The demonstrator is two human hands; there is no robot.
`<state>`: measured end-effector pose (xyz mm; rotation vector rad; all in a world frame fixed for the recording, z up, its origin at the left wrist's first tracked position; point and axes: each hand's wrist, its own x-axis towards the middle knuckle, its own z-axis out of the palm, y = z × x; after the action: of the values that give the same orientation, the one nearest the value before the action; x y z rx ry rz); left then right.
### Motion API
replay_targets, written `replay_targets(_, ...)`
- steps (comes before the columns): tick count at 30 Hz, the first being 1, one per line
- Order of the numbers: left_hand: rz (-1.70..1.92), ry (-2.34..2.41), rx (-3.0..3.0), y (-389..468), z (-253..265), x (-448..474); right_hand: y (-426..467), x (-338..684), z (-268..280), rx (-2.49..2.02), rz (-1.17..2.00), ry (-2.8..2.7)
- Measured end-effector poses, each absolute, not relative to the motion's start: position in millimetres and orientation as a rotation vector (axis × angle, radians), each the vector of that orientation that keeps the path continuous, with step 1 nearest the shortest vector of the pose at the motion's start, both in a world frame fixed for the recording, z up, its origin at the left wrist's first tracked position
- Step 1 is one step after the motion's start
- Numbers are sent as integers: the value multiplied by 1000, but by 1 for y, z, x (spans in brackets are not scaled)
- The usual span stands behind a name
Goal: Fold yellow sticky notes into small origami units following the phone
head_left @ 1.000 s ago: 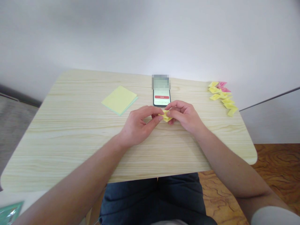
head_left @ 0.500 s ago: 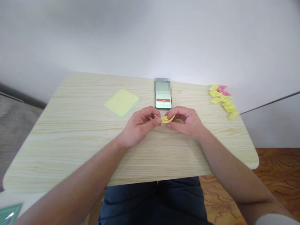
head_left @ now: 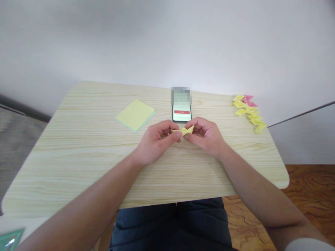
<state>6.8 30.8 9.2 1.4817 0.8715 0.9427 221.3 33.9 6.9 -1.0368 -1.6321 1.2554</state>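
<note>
Between my two hands is a small yellow folded paper boat point(head_left: 186, 131), with pointed ends turned up. My left hand point(head_left: 158, 141) pinches its left end between thumb and fingers, which hide that tip. At the right end, my right hand point(head_left: 206, 135) has its forefinger and thumb closed on the paper. Just beyond my fingers lies a phone point(head_left: 181, 116) with a lit screen and a red bar. To the left rests a stack of square paper sheets point(head_left: 136, 114), yellow on top with green showing beneath.
Several folded yellow paper pieces point(head_left: 240, 104) and pink ones point(head_left: 248, 99) lie in a cluster at the back right of the wooden table point(head_left: 78, 139). A white wall point(head_left: 157, 42) stands behind the table. A green-edged object point(head_left: 12, 238) shows at the lower left.
The yellow paper boat has tilted, its right tip now pointing up more and its side showing. My right hand has shifted slightly left and its fingers have moved along the paper.
</note>
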Motion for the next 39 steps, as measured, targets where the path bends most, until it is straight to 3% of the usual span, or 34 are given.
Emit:
replay_targets(16, 1009, 817, 1299, 33, 14, 7, 37, 223, 14, -923, 1567, -1469)
replay_targets(39, 1036, 1024, 1838, 27, 10, 6, 32, 220, 13, -1091, 1239, -1653)
